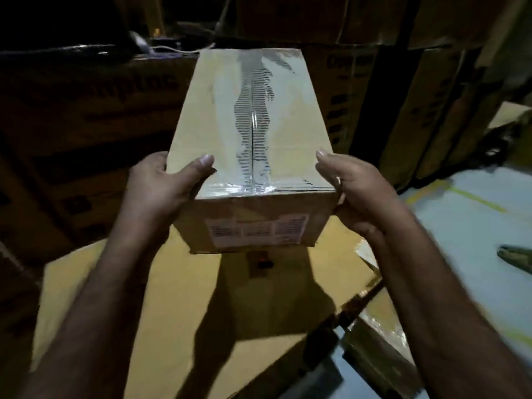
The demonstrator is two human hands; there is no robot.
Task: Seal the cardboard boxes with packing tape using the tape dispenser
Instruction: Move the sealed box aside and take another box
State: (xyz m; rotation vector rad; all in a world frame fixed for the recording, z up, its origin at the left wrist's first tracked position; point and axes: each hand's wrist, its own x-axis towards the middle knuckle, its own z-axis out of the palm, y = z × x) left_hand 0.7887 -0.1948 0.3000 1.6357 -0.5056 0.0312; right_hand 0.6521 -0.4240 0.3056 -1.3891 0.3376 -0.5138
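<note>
A small cardboard box (218, 116) is held up in the air in front of me, its top seam covered by a shiny strip of clear packing tape (253, 125). A white label sits on its near face. My left hand (161, 185) grips the near left corner, thumb on top. My right hand (354, 188) grips the near right corner, with a ring on one finger. Below the box a small dark and red object (263, 262) lies on the cardboard; it may be the tape dispenser, but it is too blurred to tell.
A large flat cardboard surface (144, 298) lies beneath the held box. Stacks of printed cartons (86, 110) stand in the dark at the left and back. Further cartons (431, 96) lean at the right. A pale floor with yellow lines (475, 203) shows at the right.
</note>
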